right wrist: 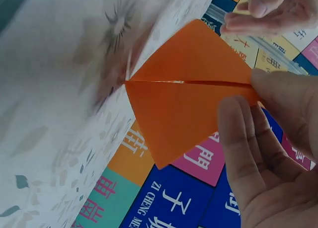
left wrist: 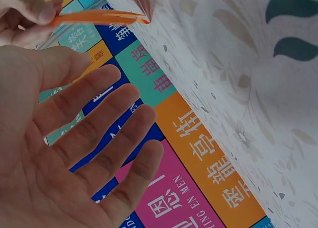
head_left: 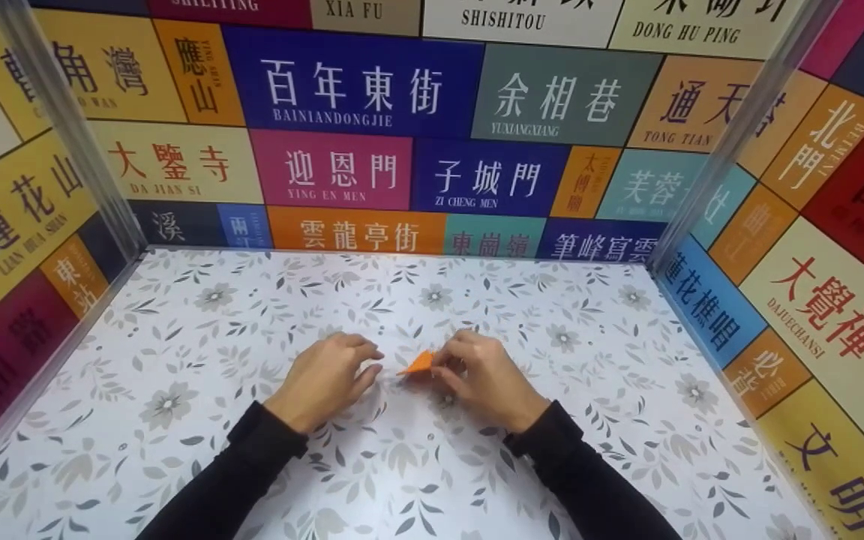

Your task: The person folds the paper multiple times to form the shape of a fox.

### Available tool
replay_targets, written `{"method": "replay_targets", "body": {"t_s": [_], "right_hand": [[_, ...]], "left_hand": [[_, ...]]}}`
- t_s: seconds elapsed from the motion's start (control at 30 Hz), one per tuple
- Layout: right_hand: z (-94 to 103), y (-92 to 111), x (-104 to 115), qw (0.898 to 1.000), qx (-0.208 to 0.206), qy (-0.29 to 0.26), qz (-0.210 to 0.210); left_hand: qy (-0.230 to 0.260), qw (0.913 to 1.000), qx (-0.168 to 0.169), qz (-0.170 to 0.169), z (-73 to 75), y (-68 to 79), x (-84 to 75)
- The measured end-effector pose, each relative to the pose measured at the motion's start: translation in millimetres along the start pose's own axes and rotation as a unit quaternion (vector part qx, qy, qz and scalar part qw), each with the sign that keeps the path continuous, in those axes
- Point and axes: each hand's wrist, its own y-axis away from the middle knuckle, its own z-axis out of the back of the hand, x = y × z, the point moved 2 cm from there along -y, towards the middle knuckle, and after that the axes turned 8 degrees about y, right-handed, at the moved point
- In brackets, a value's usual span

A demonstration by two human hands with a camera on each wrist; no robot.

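Note:
My right hand (head_left: 486,375) pinches a folded piece of orange paper (head_left: 419,364) between thumb and fingers, near the middle of the table. In the right wrist view the orange paper (right wrist: 189,99) is kite-shaped, with a crease or slit along its middle, and its pointed end meets the tabletop. From the left wrist view the same paper (left wrist: 102,16) appears edge-on and thin. My left hand (head_left: 332,375) is a short way to the left of the paper, apart from it. Its fingers (left wrist: 124,131) are loosely extended and hold nothing.
A white tabletop (head_left: 199,450) with a grey leaf and flower print lies under both hands. Panels of coloured blocks with Chinese place names (head_left: 349,90) rise at the back and both sides. Clear corner strips (head_left: 724,142) join the panels.

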Motion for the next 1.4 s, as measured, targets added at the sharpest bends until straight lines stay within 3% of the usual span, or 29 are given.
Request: {"method": "replay_targets", "body": {"t_s": [0.3, 0.63, 1.03, 1.4], "right_hand": [[-13.2, 21, 6, 0.993, 0.094, 0.071, -0.003], [-23.3, 29, 6, 0.987, 0.152, 0.058, 0.003], [-22.8, 30, 5, 0.984, 0.176, 0.036, 0.003], [-17.6, 26, -3, 0.99, 0.129, 0.048, -0.015]], "left_hand": [[0.005, 0.9996, 0.027, 0.0, -5.3, -0.1, -1.3], [0.022, 0.998, 0.059, -0.012, -12.4, 2.6, -5.0], [0.034, 0.9969, 0.07, -0.008, -14.0, 4.8, -5.3], [0.032, 0.9972, 0.068, -0.001, -18.6, 1.7, -8.3]]}}
